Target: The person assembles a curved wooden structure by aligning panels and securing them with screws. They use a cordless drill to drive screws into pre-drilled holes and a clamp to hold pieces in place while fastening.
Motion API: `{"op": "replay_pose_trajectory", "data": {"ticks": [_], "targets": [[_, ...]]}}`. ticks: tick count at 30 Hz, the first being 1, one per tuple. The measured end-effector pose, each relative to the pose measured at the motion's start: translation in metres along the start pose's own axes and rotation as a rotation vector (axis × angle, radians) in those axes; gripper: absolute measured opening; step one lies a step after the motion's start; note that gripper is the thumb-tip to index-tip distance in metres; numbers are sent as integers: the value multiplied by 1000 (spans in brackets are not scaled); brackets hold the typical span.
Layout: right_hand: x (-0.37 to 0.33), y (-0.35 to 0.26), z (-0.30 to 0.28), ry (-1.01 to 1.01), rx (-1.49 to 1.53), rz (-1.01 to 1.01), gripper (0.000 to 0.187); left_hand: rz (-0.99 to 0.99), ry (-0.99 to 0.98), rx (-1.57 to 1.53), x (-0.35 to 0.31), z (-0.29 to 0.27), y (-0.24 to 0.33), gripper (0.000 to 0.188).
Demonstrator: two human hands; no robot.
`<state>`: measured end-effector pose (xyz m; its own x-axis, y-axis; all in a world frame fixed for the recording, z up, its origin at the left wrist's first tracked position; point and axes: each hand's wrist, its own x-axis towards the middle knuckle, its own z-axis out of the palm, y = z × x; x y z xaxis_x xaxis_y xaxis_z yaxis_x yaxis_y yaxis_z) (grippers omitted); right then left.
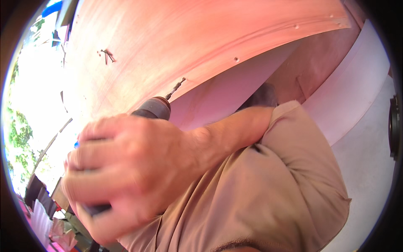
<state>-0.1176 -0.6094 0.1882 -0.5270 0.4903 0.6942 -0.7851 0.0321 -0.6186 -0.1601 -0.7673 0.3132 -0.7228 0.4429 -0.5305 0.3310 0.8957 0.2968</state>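
My right hand (138, 168), blurred by motion, is wrapped around a dark power drill. Past the hand the black chuck (154, 108) of the drill shows; the drill's body is mostly hidden under my fingers. From the chuck a thin bit (175, 89) points up and to the right. Its tip meets or lies just over a large curved, pinkish-orange panel (180, 33), close to the lower edge. Along that edge sit several small fasteners or holes (236, 59). A few loose screws (107, 56) rest on the panel, up and left of the bit. My left hand is out of sight.
Below the panel's edge a pale pinkish surface (210, 101) recedes into shade, with a white curved surface (357, 84) at the right. My tan sleeve (268, 180) fills the lower middle. Cluttered items (42, 218) stand at lower left, near bright foliage (21, 138).
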Motion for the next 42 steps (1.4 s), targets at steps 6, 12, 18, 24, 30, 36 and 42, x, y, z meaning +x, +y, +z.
{"op": "replay_pose_trajectory", "data": {"ticks": [6,12,18,24,30,36,42], "targets": [[-11,0,1,25,70,65,16,-86,-41,-70,8,7,-6,48],[-15,13,-2,16,55,115,14,-89,-37,-90,8,11,-10,47],[-12,36,-18,-117,-17,71,20,19,31,-52,27,16,4,46],[-2,41,-34,-350,184,119,44,97,38,-201,27,17,27,42],[11,79,-87,-385,46,481,44,-96,22,-146,-21,8,-11,58],[-30,136,-24,-673,-530,675,35,-252,117,-197,-81,8,-123,38],[-61,194,92,-850,-1101,428,37,-310,127,-337,-85,15,-159,52]]}}
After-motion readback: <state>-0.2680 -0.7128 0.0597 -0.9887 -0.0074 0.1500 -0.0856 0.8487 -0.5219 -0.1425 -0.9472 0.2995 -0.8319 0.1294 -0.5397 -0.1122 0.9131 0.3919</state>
